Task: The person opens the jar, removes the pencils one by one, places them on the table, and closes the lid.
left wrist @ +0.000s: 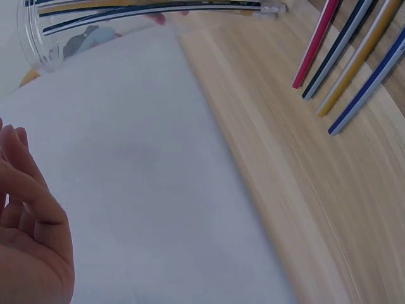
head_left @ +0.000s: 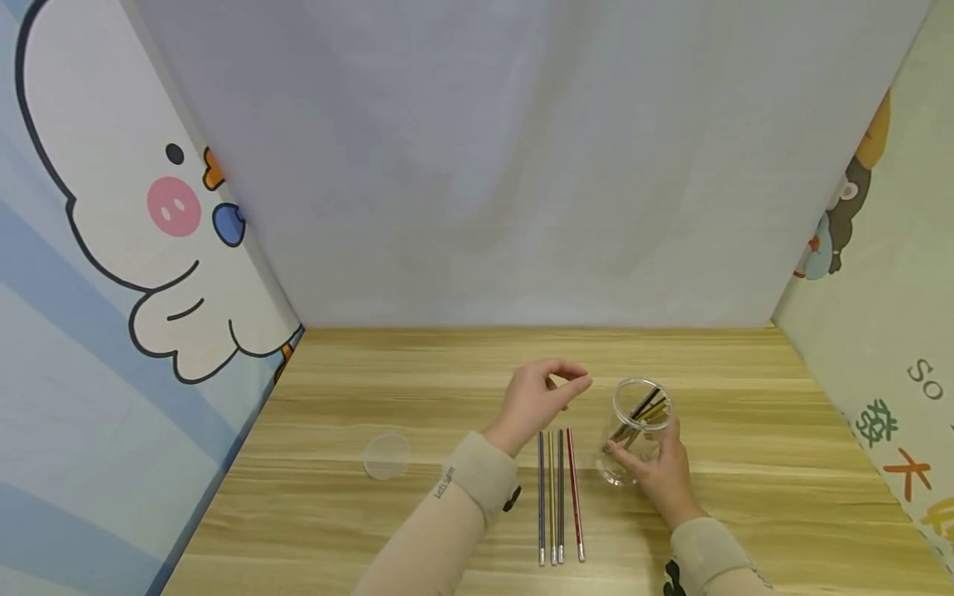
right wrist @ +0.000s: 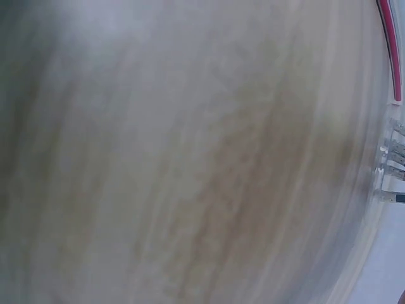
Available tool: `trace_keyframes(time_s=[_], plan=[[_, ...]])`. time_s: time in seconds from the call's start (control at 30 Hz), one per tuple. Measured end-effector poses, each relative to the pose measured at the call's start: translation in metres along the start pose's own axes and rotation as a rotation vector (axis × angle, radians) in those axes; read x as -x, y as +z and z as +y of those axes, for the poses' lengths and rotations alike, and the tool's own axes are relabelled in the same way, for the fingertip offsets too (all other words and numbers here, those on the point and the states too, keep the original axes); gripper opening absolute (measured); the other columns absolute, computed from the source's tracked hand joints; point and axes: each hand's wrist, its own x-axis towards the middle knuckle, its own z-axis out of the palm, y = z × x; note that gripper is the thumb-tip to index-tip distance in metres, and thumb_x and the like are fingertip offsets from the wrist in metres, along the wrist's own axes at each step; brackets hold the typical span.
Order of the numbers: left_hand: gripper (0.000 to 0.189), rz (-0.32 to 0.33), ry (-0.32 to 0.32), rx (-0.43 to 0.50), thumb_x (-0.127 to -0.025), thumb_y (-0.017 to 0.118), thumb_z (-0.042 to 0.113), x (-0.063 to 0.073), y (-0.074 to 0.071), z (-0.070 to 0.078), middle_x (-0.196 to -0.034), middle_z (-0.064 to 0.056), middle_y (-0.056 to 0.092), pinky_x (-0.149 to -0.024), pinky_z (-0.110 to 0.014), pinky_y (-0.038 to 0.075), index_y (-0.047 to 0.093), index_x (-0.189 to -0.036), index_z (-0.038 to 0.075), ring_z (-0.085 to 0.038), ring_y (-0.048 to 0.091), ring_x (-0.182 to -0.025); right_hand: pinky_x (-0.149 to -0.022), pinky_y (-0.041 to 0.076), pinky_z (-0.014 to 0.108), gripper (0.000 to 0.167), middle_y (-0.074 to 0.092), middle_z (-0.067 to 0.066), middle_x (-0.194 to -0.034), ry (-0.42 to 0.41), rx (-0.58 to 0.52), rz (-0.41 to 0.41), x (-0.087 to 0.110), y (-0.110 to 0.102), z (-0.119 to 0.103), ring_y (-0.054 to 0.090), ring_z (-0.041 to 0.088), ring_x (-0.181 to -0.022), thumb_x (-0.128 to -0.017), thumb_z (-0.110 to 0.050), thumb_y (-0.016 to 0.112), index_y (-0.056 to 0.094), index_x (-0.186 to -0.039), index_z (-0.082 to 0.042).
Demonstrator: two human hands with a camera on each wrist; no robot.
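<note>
A clear round jar [head_left: 613, 472] stands on the right part of the table, slightly tilted in the head view. Dark and gold pencils [head_left: 645, 406] lean inside it. My right hand [head_left: 662, 470] grips the jar low, thumb on the near side and fingers round the right. Left of the rim my left hand [head_left: 538, 397] hovers, thumb and fingers bent towards each other with nothing between them. Below it lie a blue pencil [head_left: 542, 497], a yellow pencil [head_left: 552, 497], a dark pencil [head_left: 561, 497] and a red pencil [head_left: 574, 497], side by side, eraser ends towards me.
A clear round lid [head_left: 387, 456] lies flat on the wooden table [head_left: 335, 530], left of the pencils. Behind the table rises a plain pale backdrop [head_left: 477, 165]. Printed cartoon panels flank both sides. The right wrist view is mostly a blurred close surface.
</note>
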Motion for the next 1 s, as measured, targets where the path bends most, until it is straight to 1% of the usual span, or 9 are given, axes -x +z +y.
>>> trace_keyframes(time_s=[0.17,0.33,0.5,0.63,0.77,0.9,1.0], plan=[[0.023,-0.01,0.045,-0.001,-0.094,0.068,0.033,0.0,0.004,0.007,-0.103,0.001,0.073,-0.054,-0.023,0.051,0.074,-0.109,0.016,-0.006,0.057,-0.059,-0.096,0.039,0.061,0.084,0.055,0.028,-0.133,-0.006,0.0,0.0,0.001,0.0,-0.001,0.049,0.037,-0.113,-0.079,-0.013,0.083,0.029,-0.143,-0.006],[0.022,-0.029,0.072,0.026,-0.095,0.068,0.032,0.001,0.008,0.007,-0.104,0.001,0.073,-0.053,-0.023,0.05,0.073,-0.109,0.016,-0.006,0.057,-0.059,-0.097,0.038,0.06,0.085,0.054,0.027,-0.133,-0.003,-0.005,-0.002,0.0,0.0,-0.001,0.048,0.037,-0.114,-0.079,-0.013,0.082,0.028,-0.144,-0.007],[0.024,-0.042,0.118,0.027,-0.095,0.067,0.031,0.003,0.013,0.007,-0.103,0.002,0.073,-0.051,-0.022,0.048,0.073,-0.11,0.014,-0.005,0.056,-0.057,-0.093,0.04,0.057,0.086,0.054,0.027,-0.133,-0.007,0.002,-0.004,0.0,0.0,0.0,0.049,0.036,-0.112,-0.079,-0.013,0.082,0.027,-0.145,-0.007],[0.021,-0.057,0.151,-0.013,-0.095,0.068,0.03,0.004,0.016,0.011,-0.103,0.004,0.073,-0.052,-0.019,0.045,0.074,-0.109,0.015,-0.003,0.051,-0.057,-0.093,0.04,0.058,0.087,0.054,0.028,-0.133,-0.004,0.005,-0.001,0.0,0.0,0.0,0.049,0.038,-0.112,-0.079,-0.013,0.083,0.027,-0.145,-0.007],[0.02,-0.095,0.178,-0.06,-0.094,0.069,0.029,0.005,0.02,0.014,-0.107,0.004,0.073,-0.052,-0.018,0.043,0.075,-0.107,0.016,-0.002,0.047,-0.058,-0.094,0.04,0.061,0.088,0.053,0.028,-0.134,0.011,0.003,-0.01,0.0,0.0,0.0,0.049,0.041,-0.114,-0.08,-0.014,0.082,0.025,-0.146,-0.007],[0.022,-0.155,0.192,-0.119,-0.094,0.069,0.032,0.008,0.023,0.016,-0.112,0.005,0.072,-0.051,-0.017,0.041,0.074,-0.111,0.018,-0.002,0.047,-0.058,-0.095,0.039,0.06,0.087,0.052,0.027,-0.135,0.022,0.006,-0.017,0.0,0.0,-0.001,0.048,0.04,-0.115,-0.081,-0.015,0.082,0.025,-0.146,-0.007],[0.026,-0.209,0.209,-0.171,-0.093,0.069,0.034,0.009,0.026,0.018,-0.112,0.007,0.072,-0.05,-0.017,0.042,0.073,-0.115,0.019,-0.001,0.048,-0.058,-0.095,0.039,0.059,0.085,0.053,0.026,-0.133,0.016,0.011,-0.013,0.001,0.0,-0.001,0.048,0.038,-0.114,-0.081,-0.015,0.082,0.026,-0.144,-0.006]])
